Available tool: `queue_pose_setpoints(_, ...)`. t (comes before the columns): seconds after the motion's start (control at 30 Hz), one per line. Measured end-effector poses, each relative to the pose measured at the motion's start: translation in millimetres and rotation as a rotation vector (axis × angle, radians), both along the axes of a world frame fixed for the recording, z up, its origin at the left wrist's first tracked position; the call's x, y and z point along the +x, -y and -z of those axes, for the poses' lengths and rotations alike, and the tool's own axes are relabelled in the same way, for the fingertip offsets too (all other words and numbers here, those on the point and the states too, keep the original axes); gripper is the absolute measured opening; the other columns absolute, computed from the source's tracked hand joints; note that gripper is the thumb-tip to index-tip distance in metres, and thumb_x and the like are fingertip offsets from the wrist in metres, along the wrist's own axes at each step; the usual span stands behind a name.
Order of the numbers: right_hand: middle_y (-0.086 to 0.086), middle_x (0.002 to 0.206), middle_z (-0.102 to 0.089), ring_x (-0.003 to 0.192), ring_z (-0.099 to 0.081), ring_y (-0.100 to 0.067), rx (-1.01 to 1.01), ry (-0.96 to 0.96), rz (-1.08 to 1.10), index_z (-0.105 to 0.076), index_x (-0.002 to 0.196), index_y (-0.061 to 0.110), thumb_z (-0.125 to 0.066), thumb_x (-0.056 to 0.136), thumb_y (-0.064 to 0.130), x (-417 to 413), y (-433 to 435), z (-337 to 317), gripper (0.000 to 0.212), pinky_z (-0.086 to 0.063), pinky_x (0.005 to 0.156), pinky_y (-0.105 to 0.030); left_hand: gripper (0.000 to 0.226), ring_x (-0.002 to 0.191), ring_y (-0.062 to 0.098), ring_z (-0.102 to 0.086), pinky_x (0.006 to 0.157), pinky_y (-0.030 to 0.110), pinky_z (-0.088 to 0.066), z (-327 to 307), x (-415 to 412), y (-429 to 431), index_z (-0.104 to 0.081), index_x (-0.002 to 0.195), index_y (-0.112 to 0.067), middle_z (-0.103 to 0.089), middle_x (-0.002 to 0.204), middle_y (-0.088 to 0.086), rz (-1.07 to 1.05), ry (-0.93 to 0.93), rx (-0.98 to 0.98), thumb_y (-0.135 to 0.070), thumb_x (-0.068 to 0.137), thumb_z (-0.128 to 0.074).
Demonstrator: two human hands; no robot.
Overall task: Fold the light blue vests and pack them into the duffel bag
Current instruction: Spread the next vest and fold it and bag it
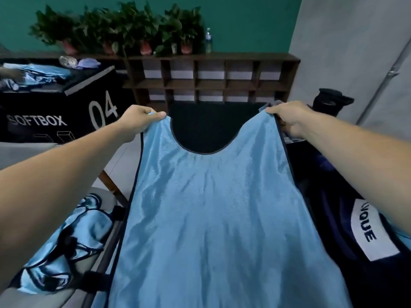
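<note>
Head view, looking down: biggest thing is the light blue vest, held up flat & spread w/ the scoop neck away from the person, prob. so both shoulder straps line up before the first fold. Fabric is thin, shiny, mesh-like, w/ dark piping round neck & armholes. It hangs in soft vertical ripples, so I'd expect it to slip & sag unless kept taut. Just beside it on the right is a dark navy duffel bag, soft-sided w/ a white label. It's set close, I'd guess so folded vests drop straight in. Far left, a black box marked SOFTBOX 04 carries more blue vests. Behind is a brown cubby shelf w/ potted plants on top. Lower left lies a crumpled pile of vests, not yet folded, near to hand. Left hand pinches the left strap, thumb on top. Right hand grips the right strap, fingers curled under. Folding not begun.
</note>
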State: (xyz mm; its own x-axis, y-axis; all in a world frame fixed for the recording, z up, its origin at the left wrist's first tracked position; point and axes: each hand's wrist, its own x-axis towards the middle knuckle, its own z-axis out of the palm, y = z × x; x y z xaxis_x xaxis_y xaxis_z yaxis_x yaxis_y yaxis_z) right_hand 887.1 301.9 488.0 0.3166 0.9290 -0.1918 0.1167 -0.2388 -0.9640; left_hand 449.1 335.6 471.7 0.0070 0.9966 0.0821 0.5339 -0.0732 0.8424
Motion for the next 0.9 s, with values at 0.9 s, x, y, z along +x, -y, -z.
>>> queue_pose_setpoints(0.9,-0.01,0.09,-0.057,0.076,-0.05,-0.023,-0.032,0.38,-0.113,-0.067,0.09,0.017,-0.076,0.085,0.02,-19.8,21.6,10.9,0.01,-0.041,0.061,-0.028,0.04,0.081,0.01,-0.064,0.079,0.027,-0.051,33.1,0.0,2.1,-0.069,0.106,-0.021,-0.069,0.093,-0.005,-0.064,-0.05,0.085,-0.044,0.081,-0.091)
